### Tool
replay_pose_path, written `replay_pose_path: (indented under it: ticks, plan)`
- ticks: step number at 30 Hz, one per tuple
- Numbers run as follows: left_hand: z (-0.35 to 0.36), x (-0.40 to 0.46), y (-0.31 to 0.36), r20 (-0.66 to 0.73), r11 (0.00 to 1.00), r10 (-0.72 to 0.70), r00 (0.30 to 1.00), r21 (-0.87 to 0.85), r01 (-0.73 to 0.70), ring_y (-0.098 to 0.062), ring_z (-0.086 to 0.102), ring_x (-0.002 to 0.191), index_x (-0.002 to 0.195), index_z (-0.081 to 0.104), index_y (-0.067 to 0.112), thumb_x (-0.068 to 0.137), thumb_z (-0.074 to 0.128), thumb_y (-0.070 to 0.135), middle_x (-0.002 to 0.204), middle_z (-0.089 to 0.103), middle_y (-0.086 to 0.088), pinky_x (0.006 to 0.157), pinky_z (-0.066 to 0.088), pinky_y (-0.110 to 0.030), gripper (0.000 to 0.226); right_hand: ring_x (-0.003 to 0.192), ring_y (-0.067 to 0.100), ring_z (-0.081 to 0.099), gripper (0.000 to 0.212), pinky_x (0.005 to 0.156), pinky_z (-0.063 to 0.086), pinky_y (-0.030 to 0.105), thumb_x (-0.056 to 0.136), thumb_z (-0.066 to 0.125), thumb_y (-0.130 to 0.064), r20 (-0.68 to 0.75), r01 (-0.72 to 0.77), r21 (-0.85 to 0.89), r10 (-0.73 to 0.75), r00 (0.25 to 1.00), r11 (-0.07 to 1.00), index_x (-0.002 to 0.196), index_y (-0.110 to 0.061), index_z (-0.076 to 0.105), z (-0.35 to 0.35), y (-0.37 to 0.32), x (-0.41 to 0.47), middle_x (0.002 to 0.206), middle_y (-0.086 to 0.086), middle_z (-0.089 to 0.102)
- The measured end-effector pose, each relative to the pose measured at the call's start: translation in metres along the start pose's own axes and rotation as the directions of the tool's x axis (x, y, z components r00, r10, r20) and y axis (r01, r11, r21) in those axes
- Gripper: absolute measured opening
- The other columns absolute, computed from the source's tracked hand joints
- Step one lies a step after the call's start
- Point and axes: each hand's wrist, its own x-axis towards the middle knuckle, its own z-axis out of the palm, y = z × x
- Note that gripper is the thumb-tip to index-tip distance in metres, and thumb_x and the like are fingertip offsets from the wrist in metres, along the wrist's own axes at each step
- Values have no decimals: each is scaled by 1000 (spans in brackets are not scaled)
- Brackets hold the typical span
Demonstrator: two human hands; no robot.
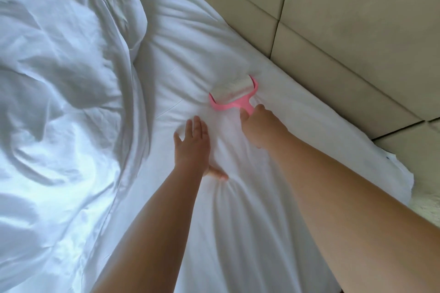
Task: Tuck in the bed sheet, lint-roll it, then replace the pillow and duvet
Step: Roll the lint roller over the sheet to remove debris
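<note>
A white bed sheet [195, 54] covers the mattress and wrinkles around my hands. My right hand [258, 126] grips the handle of a pink lint roller [232, 94], whose white roll lies on the sheet near the bed's far edge. My left hand [192, 145] presses flat on the sheet just left of it, fingers straight and thumb spread. A crumpled white duvet [54, 102] is bunched over the left half of the bed. What looks like a white pillow [133, 19] shows partly under the duvet's upper edge.
A beige padded headboard wall [333, 31] runs diagonally along the right of the bed. A loose sheet corner [395, 169] hangs at the right edge, above pale flooring [426, 204].
</note>
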Motion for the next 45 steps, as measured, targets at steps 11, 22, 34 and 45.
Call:
replay_pose_path:
  ticks: [11,22,34,45]
  plan:
    - [0,8,0,21,999,-7,1000,37,6,-27,-23,144,144,-25,0,45,70,81,155,-27,-15,116,-3,-57,159,104,31,57,52,77,43,36,101,26,-47,15,7,26,-7,1000,1000,121,-2,43,0,-14,22,111,14,55]
    - [-2,11,0,29,998,-25,999,59,23,-28,-23,144,144,-24,-1,45,70,81,154,-26,-17,116,-2,-58,160,93,30,62,53,76,48,36,99,26,-49,64,40,16,-41,997,999,121,-4,45,-19,-21,34,100,10,55]
    - [-1,-20,6,10,998,-55,998,25,55,-28,-11,147,149,-15,2,65,61,77,157,-19,-14,116,9,-55,136,76,29,56,48,62,38,30,99,26,-49,105,31,-115,-19,994,993,115,-8,46,-35,58,-36,87,6,52]
    - [0,-42,23,-11,992,115,993,-52,-115,-27,-14,146,151,-11,11,74,48,79,158,-21,-6,117,0,-55,119,89,30,58,47,65,36,31,97,30,-52,-22,83,-163,-87,996,983,99,-13,55,-94,77,-42,99,16,59]
